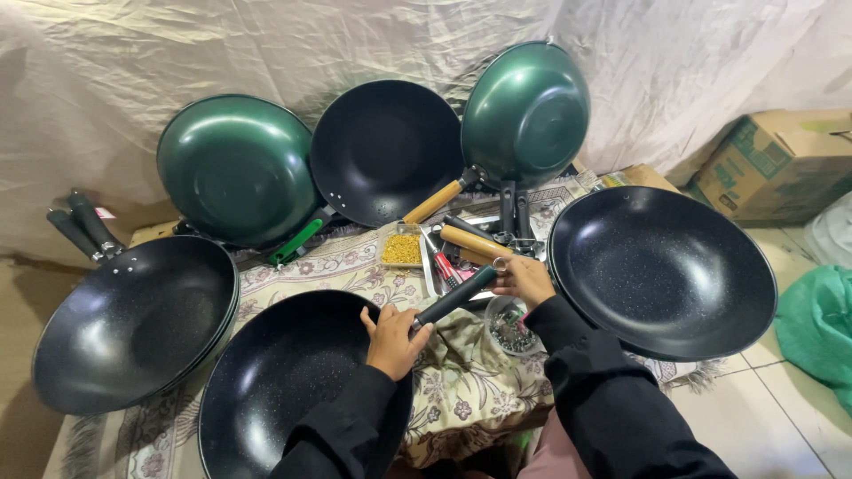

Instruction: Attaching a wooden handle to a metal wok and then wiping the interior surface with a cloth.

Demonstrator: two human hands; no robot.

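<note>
- Six woks in all: two green ones (238, 168) (525, 113) and one black one (386, 151) lean on the cloth behind; three black ones (133, 324) (275, 390) (661, 270) lie in front.
- Two hands: left hand (392, 341), right hand (525, 279).
- One black handle (457, 295) is held between them.
- Two small trays of screws: yellow (401, 248), dark (510, 333).
- One cardboard box (777, 164).

A crumpled beige sheet (177, 62) hangs as a backdrop across the whole far side, creased and softly lit from above. Below it stands a low table covered by a cream floral cloth (337, 266) with a fringed edge. At right, a pale tiled floor (781, 399) shows, with a cardboard box (772, 164) near the sheet and a green sack (821, 324) beside it.
</note>
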